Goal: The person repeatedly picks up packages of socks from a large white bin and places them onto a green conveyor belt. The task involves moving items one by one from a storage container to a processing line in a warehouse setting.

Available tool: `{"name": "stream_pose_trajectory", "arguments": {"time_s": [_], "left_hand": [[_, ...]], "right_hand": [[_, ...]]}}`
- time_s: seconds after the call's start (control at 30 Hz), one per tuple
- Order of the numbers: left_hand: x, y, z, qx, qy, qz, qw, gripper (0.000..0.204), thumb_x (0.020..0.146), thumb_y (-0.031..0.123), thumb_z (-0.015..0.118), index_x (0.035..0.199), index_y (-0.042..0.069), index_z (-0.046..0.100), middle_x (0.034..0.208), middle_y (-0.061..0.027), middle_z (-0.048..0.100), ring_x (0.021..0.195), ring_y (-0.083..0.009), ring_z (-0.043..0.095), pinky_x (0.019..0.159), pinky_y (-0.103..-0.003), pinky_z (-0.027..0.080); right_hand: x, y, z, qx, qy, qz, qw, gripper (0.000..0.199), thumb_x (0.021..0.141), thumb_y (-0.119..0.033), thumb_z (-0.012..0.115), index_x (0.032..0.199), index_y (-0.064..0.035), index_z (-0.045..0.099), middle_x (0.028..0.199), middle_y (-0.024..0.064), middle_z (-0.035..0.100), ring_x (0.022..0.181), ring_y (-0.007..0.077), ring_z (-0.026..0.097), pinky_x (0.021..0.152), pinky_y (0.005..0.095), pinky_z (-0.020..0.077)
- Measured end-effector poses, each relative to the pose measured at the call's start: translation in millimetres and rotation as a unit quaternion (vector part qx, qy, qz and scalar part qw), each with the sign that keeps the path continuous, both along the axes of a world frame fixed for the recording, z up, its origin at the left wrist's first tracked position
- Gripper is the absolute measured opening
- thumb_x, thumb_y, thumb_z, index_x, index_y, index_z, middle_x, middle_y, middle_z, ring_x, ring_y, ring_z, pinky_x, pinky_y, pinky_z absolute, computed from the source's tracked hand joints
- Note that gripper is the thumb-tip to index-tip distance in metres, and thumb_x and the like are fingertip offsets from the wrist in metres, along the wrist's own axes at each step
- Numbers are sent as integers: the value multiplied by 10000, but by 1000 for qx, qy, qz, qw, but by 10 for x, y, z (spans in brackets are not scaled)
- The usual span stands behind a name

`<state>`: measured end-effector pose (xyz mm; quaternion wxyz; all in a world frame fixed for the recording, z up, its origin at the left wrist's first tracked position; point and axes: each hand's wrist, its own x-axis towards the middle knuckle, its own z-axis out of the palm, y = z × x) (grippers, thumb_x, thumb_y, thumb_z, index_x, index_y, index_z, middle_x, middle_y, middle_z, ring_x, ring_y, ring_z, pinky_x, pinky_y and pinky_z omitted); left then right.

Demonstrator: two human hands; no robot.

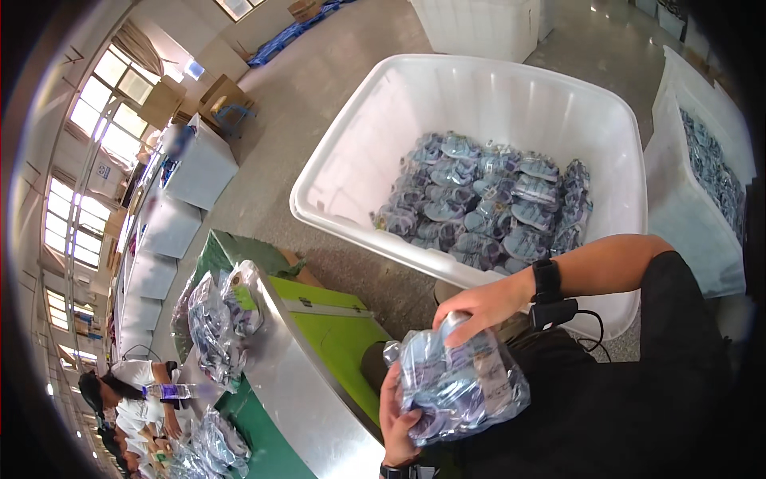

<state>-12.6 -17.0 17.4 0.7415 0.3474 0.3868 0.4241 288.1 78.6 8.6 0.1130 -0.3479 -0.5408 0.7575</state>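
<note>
A clear plastic bag of grey-blue and lilac shoes (459, 387) is held in front of my body, at the metal table's near end. Fingers of my left hand (396, 425) wrap its left side, with the thumb on the front. From above, my right hand (488, 306) grips the bag's upper edge; some of its fingertips are hidden behind the plastic. Just beyond my hands stands a big white plastic bin (339, 172), holding many similar bagged shoes (471, 199) in a packed layer.
To the left runs a metal-edged table (311, 371) with a green belt (259, 427) and more bagged shoes (214, 323). A light green panel (331, 319) borders it. Co-workers (140, 399) sit at the far left. Another filled white bin (674, 191) stands at right.
</note>
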Motion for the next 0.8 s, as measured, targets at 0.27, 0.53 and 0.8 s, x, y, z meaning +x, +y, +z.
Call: {"name": "stream_pose_trajectory", "arguments": {"time_s": [0.27, 0.53, 0.8], "left_hand": [[339, 155, -121, 21, -10, -49, 999, 799, 978, 139, 711, 1637, -8, 283, 1603, -194, 409, 1398, -296, 513, 1140, -434, 442], [145, 32, -208, 112, 215, 37, 969, 555, 1031, 44, 656, 1553, 54, 467, 1383, -107, 609, 1157, -187, 620, 993, -319, 507], [-154, -222, -273, 82, 279, 23, 957, 545, 1028, 69, 682, 1539, 57, 495, 1335, -111, 651, 1105, -176, 640, 941, -313, 535]], "right_hand": [[839, 107, 14, 4, 16, -158, 987, 511, 920, -319, 780, 1300, 7, 677, 1120, 55, 726, 987, 132, 684, 796, 310, 567], [2023, 1540, -102, 134, 30, -467, 874, 333, 956, -319, 748, 1109, -25, 713, 911, 29, 709, 767, 148, 694, 622, 303, 563], [2008, 2141, -1144, 146, -150, -590, 780, 746, 896, -291, 787, 1486, 25, 458, 1081, 99, 690, 876, 160, 662, 626, 324, 575]]}}
